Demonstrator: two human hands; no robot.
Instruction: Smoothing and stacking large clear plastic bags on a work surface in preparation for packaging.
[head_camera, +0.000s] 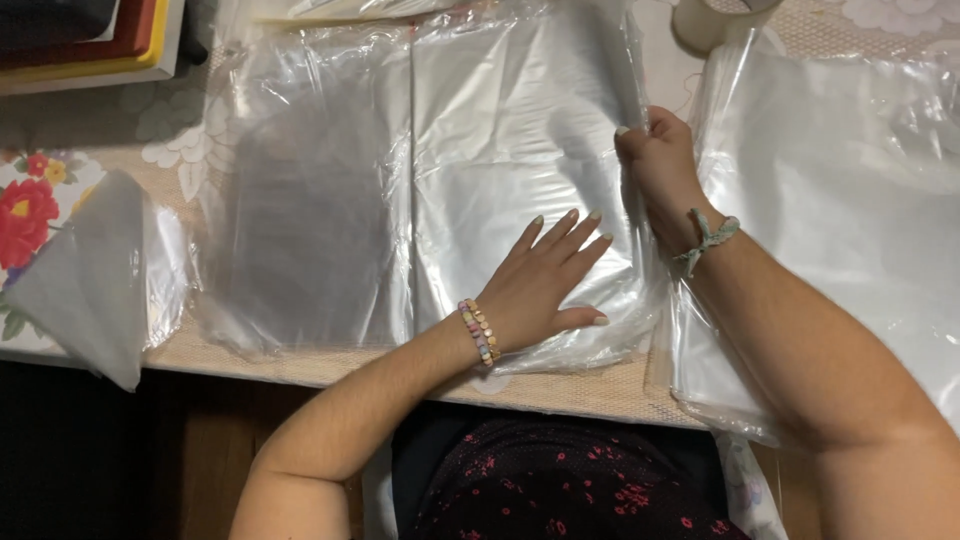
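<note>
Near the table's (600, 395) front edge, the flat, open left hand (545, 285) should be pressing the clear bag (510, 140) still while the right hand (660, 170), pinching its side, is pulling gently.

You've got 1 view only: head cam, looking steeply down, close in. Table edge (300, 365) sits nearer you than the left hand (545, 285) fingers; right hand (660, 170) fingers reach farther up-frame. No 2nd view to overlap.
</note>
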